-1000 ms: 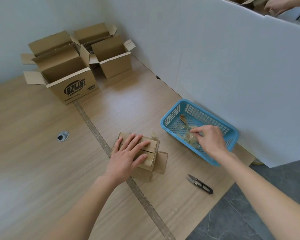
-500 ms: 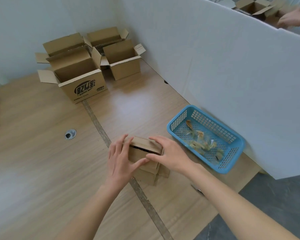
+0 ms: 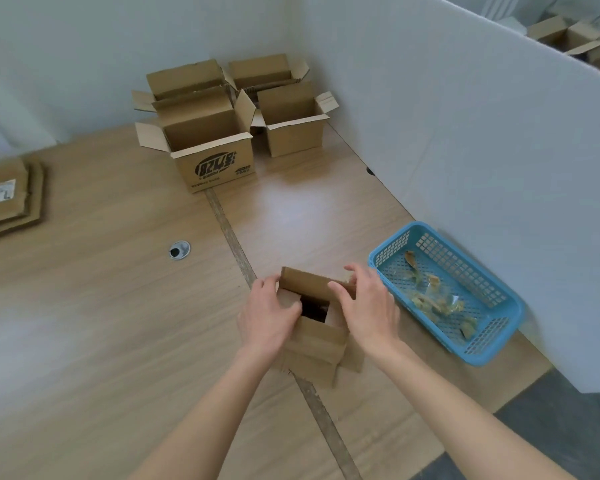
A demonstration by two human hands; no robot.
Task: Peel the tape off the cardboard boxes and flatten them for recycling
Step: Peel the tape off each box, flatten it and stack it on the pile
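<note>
Small box (image 3: 321,336): it sits at lower centre of the frame on the wooden table (image 3: 84,341), astride the dark seam strip (image 3: 229,233) that runs from the upper middle down to the bottom edge. Its top is partly open, with a dark gap showing between the flaps.
Your left hand (image 3: 269,317): it grips the box's left side, fingers curled over the top edge and the thumb pressed across the near flap.
Your right hand (image 3: 369,306): it holds the far flap, fingers curled over its upper right edge and the thumb lying on the flap's face.
Blue basket (image 3: 499,327): just right of the box at centre right of the frame, close against the white partition (image 3: 465,150). Crumpled tape scraps (image 3: 433,301) lie inside it.
Printed box (image 3: 210,147): it stands open at upper centre, flaps spread, with a dark logo on its near face.
Other open boxes (image 3: 293,124): they cluster behind and to the right of the printed one, in the corner where the partition meets the back wall.
Flattened cardboard (image 3: 7,199): a stack lies at the left edge of the frame, with a pale label on the top sheet.
Metal grommet (image 3: 179,250): it is set in the table left of the seam, well apart from the box you hold.
Upper right corner: more cardboard boxes (image 3: 565,38) show beyond the partition.
</note>
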